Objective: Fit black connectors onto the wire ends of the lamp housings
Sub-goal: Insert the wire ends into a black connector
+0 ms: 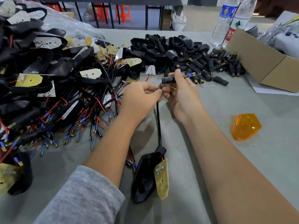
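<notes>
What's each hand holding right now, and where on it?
Right hand grips a black connector around its body. Left hand pinches the wire ends of the lamp housing lying on the table.

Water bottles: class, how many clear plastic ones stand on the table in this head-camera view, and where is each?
2. One with a blue label stands at the far right; one with a white and red label stands beside it, behind the cardboard box. None appear hidden.

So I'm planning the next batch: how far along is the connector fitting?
Done: I can't pick out any finished housing. In hand: the right hand holds a connector with wire ends poking out its far side, while the left hand pinches the cable from the housing nearest the person. Left: the large tangle of wired housings and a full pile of loose connectors.
</notes>
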`<state>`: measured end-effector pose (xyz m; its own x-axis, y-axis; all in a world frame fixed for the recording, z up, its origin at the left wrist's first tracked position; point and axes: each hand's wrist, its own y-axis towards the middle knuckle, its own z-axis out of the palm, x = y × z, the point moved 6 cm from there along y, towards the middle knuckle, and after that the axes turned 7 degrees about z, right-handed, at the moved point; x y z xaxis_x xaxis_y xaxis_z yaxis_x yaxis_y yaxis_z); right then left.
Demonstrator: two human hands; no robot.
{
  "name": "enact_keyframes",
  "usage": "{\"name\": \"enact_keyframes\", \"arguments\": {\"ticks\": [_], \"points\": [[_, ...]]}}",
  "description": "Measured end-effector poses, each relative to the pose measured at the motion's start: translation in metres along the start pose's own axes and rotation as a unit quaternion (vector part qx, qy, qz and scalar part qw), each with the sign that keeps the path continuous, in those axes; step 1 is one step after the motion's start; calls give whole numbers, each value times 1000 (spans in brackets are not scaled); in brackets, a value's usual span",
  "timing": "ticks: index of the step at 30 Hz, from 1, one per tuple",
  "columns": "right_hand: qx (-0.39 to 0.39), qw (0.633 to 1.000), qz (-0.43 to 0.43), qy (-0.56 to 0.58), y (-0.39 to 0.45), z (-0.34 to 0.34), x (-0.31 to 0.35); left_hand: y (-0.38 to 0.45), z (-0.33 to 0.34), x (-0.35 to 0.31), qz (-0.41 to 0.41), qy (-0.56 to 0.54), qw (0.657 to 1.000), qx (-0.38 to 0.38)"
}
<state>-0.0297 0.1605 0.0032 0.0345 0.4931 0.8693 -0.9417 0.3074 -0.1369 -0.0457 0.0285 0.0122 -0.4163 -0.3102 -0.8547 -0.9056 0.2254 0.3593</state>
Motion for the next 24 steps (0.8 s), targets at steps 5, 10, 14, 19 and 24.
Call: {"name": "enact_keyframes", "arguments": {"ticks": [5, 10, 14, 19, 24], "points": [[2, 1000, -4, -24, -2, -1, 2, 0, 6, -7, 40, -18, 998, 40], [2, 996, -15, -88, -1, 2, 4, 1, 6, -7, 46, -10, 998, 38], [15, 999, 8, -27, 1, 1, 2, 1, 6, -5, 31, -12, 999, 28], [-41, 998, -12, -51, 3, -10, 6, 1, 3, -2, 32, 10, 999, 15], [-68, 996, -45, -34, 0, -16, 10, 1, 4, -2, 30, 16, 999, 22]]}}
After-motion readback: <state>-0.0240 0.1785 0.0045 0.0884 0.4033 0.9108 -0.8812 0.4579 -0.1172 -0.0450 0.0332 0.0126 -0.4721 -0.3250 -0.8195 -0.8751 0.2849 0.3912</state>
